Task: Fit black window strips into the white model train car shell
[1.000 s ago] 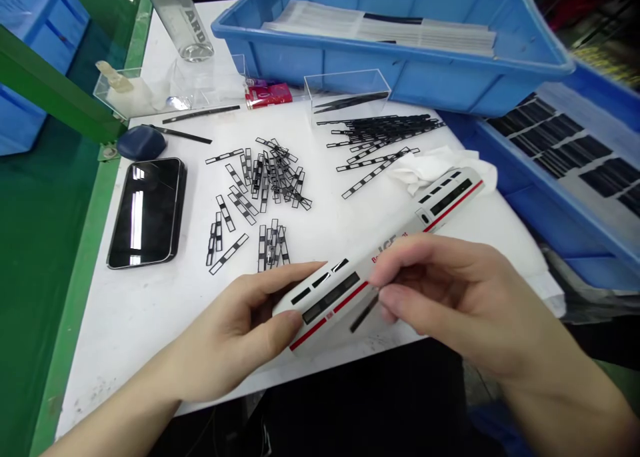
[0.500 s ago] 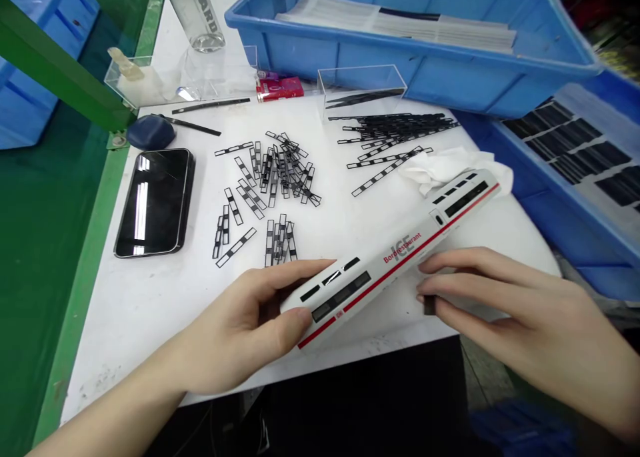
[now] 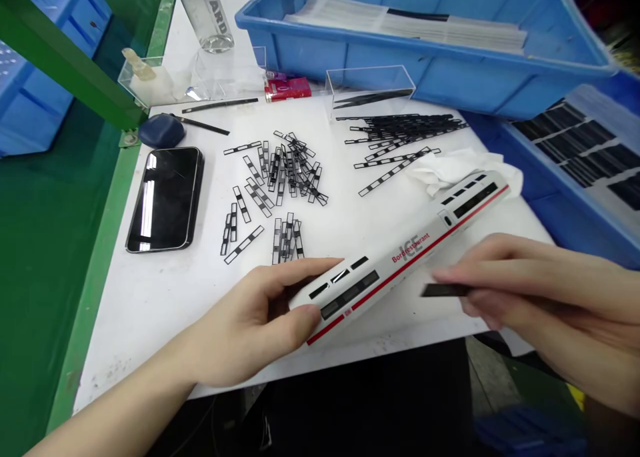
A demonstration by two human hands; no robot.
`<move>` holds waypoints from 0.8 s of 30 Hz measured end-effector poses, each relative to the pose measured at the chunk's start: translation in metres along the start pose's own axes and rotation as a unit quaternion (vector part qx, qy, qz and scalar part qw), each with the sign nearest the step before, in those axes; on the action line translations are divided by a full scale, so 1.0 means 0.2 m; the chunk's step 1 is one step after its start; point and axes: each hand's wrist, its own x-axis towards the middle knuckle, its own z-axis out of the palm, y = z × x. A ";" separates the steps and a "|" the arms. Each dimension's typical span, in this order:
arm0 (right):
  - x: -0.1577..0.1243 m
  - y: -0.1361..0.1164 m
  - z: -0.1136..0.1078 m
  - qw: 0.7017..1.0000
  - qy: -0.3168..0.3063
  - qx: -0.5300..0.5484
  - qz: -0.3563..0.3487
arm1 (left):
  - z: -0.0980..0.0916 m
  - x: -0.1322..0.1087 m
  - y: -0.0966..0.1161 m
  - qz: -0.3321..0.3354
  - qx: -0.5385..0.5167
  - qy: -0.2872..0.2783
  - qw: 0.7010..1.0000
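Note:
A white model train car shell with a red stripe and the words "ICE Bordrestaurant" lies slanted over the table. My left hand is closed around its near left end, thumb on the side below the windows. To the right of the shell, my right hand pinches a small dark strip, apart from the shell; its far end is hidden by the fingers. Dark window pieces fill some of the shell's openings. Beyond my left hand lie loose black-framed window strips in a heap.
Longer strips lie before a clear box. White tissue touches the shell's far end. A phone lies left, near a dark blue lump. A blue bin stands behind; another blue tray is right.
My right hand has moved right and turned, with more of the dark strip now showing from its fingers. The left hand keeps its hold; the whole view has shifted slightly.

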 end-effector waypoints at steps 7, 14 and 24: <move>0.29 -0.12 0.03 0.986 -0.127 0.109 0.021 | 0.00 0.00 0.01 0.014 0.005 -0.008 1.000; 0.38 -0.12 0.08 0.979 -0.170 0.116 0.009 | 0.00 -0.01 0.01 0.007 -0.014 -0.023 1.000; 0.35 -0.13 0.11 0.983 -0.168 0.076 0.024 | 0.00 0.00 0.02 0.016 -0.026 -0.021 0.999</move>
